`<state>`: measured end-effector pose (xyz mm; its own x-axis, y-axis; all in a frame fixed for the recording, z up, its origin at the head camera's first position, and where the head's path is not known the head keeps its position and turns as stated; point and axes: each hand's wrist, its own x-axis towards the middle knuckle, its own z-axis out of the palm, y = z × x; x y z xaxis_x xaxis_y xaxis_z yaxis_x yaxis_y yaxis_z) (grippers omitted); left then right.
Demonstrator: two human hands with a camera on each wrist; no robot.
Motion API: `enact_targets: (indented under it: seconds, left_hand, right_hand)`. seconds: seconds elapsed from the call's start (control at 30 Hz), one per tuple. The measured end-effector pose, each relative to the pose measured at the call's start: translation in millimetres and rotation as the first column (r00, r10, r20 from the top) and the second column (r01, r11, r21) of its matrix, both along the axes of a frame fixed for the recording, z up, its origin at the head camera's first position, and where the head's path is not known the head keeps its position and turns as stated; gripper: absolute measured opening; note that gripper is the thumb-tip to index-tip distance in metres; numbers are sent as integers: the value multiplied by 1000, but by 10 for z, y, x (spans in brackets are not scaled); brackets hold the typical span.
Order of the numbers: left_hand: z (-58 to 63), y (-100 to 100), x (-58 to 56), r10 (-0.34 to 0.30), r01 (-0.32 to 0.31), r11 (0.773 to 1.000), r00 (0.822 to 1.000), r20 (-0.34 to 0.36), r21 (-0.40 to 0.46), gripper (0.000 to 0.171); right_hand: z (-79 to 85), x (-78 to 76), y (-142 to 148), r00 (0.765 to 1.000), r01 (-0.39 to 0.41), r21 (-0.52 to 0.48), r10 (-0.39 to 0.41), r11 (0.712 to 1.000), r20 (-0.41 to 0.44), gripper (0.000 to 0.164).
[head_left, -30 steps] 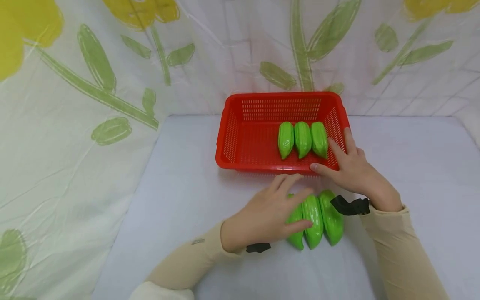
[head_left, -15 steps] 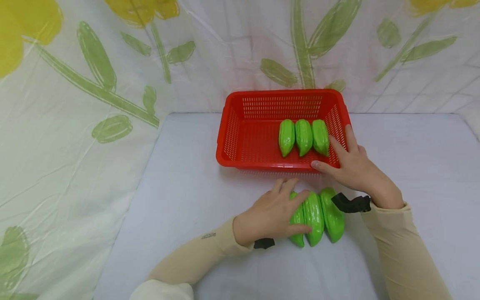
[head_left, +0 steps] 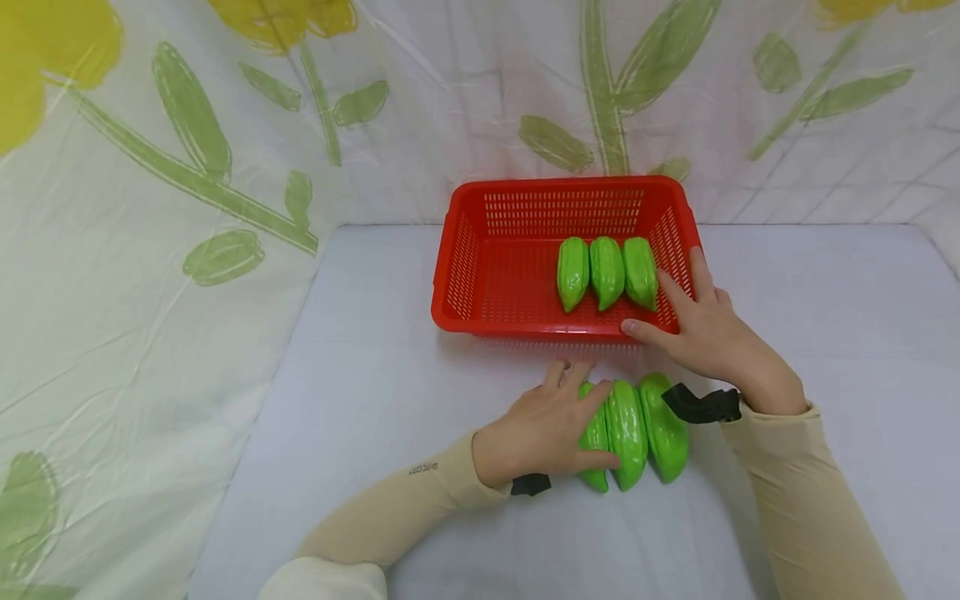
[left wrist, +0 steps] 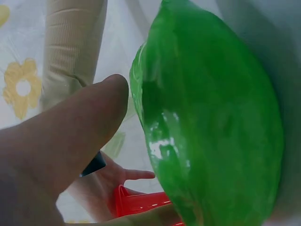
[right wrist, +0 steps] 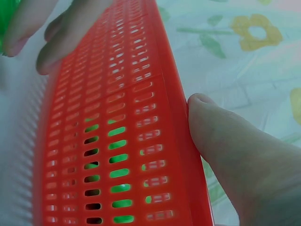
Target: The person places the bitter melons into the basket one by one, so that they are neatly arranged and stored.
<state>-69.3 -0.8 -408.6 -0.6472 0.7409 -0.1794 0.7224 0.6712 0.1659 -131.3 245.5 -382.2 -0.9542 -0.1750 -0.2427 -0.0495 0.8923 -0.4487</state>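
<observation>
In the head view, three glossy green ridged starfruit lie side by side on the table. My left hand is over the leftmost one, its fingers apart and thumb reaching toward the middle one. In the left wrist view a large green starfruit is right beside the thumb. My right hand rests at the near right corner of a red slotted basket, fingers spread. Its thumb presses the rim in the right wrist view. Three more starfruit stand in a row inside the basket's right half.
The white table meets a pale curtain printed with flowers, close behind the basket. Black straps sit at both wrists, the right one near the rightmost loose starfruit.
My left hand has moved slightly to the right and lower over the leftmost loose starfruit. The right hand has kept its place at the basket corner. The starfruit have not visibly shifted.
</observation>
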Motion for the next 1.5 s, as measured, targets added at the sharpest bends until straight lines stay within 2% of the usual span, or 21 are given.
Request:
enact_targets:
  seconds: [0.2, 0.37, 0.87, 1.5]
  left_hand:
    - [-40, 14, -3, 8, -8, 1000, 1000, 30, -6, 92]
    - [-48, 23, -12, -8, 8, 1000, 999, 42, 8, 90]
    - [-27, 17, -42, -2, -1, 1000, 994, 109, 31, 84]
    - [-37, -2, -82, -5, 2, 999, 996, 94, 35, 81]
  right_hand:
    - [3, 1, -2, 1000, 1, -7, -1, 1000, 5, 109]
    - [14, 3, -8, 1000, 3, 4, -3, 1000, 17, 111]
    - [19, 8, -3, 1000, 6, 3, -6, 1000, 20, 111]
    - [6, -5, 2, 1000, -4, 11, 4, 1000, 13, 108]
